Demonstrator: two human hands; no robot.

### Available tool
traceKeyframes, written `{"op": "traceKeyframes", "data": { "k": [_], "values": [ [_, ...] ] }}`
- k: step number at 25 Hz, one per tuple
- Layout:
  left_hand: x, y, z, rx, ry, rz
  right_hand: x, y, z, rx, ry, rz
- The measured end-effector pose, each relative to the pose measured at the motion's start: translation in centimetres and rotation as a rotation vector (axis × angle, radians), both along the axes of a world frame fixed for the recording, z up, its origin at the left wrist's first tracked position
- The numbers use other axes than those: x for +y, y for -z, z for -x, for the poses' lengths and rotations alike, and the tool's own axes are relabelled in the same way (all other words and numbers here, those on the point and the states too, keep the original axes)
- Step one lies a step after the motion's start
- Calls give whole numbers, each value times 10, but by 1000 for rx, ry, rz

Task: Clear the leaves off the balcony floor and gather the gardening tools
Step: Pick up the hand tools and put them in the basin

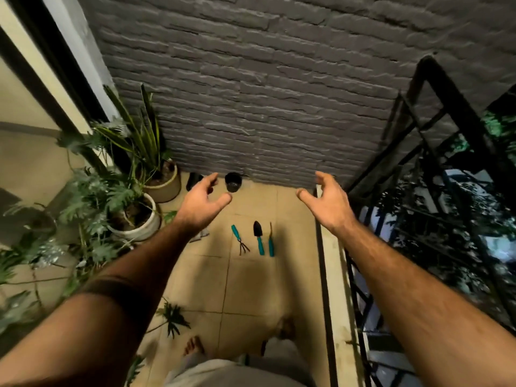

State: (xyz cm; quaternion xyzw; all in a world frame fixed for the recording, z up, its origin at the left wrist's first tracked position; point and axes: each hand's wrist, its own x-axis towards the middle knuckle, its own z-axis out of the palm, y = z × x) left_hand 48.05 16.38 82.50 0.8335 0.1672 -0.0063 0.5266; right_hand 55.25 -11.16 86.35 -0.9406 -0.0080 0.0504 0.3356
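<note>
Both the left hand (203, 201) and right hand (326, 201) hung spread and empty above the three tools (255, 240) mid-floor near the railing (435, 169) edge, where a careless grab might knock one through the bars.

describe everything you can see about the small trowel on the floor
The trowel is a small hand tool with a dark, pointed scoop blade and a teal handle that looks like plastic. It lies flat on the beige tiled floor, blade toward the brick wall, handle toward the person. It is the middle of three teal-handled tools, with a small rake on one side and a thin weeder on the other, touching neither. No hand touches it.
</note>
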Motion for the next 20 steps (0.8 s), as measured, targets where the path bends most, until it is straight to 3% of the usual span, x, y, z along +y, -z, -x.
{"op": "traceKeyframes", "data": {
  "k": [10,20],
  "values": [
    [-83,21,-117,87,-72,-41,-46,52,-122,103,-146,-31],
    [-76,66,-134,183,91,-12,-34,71,-116,151,-5,-91]
  ]
}}
